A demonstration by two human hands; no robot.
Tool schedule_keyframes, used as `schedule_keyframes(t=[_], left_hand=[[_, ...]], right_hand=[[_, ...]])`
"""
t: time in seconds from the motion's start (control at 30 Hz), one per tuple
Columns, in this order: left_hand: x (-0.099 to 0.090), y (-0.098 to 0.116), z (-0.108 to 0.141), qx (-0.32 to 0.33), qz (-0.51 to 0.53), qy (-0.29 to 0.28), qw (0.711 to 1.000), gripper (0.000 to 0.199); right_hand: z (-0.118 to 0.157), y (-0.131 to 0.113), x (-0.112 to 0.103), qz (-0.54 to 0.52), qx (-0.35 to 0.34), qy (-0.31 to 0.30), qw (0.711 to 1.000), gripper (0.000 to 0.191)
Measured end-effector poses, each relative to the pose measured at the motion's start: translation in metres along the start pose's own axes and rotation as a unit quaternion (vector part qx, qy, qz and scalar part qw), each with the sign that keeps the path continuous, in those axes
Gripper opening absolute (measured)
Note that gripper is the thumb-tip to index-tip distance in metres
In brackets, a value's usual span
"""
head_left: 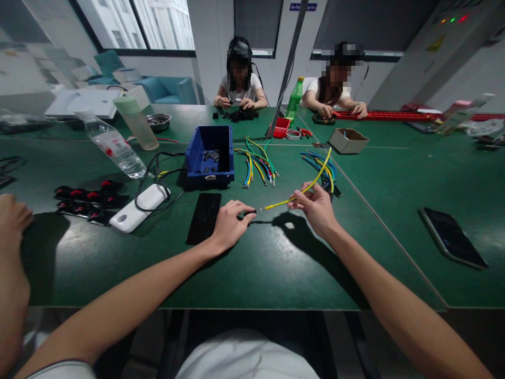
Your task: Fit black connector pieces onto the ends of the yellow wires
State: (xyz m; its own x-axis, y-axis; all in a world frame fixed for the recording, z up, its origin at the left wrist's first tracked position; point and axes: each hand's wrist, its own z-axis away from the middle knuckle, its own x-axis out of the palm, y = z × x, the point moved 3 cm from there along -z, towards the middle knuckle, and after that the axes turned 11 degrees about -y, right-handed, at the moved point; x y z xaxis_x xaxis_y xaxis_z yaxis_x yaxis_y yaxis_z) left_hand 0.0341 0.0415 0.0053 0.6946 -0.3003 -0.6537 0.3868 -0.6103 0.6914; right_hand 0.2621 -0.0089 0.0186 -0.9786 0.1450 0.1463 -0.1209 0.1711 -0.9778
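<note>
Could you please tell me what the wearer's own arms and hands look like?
The left hand and right hand are gloveless, forearms bare, with no watch or bracelet visible. A short whitish left sleeve shows, apparently dark-edged; the right sleeve is out of view.

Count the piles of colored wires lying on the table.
2: the first pile lies right of the blue bin, the second pile just beyond the right hand. The yellow wire in hand isn't included; some strands may be hidden.
</note>
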Motion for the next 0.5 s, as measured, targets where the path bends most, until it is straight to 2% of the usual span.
schedule_keyframes(t=[0.5], left_hand=[[-0.0001, -0.0002, -0.0005, -0.002, 0.009, -0.001, 1.0, 0.009]], right_hand=[[0.0, -0.0031, 0.0016, 0.012, 0.002, -0.005, 1.0, 0.039]])
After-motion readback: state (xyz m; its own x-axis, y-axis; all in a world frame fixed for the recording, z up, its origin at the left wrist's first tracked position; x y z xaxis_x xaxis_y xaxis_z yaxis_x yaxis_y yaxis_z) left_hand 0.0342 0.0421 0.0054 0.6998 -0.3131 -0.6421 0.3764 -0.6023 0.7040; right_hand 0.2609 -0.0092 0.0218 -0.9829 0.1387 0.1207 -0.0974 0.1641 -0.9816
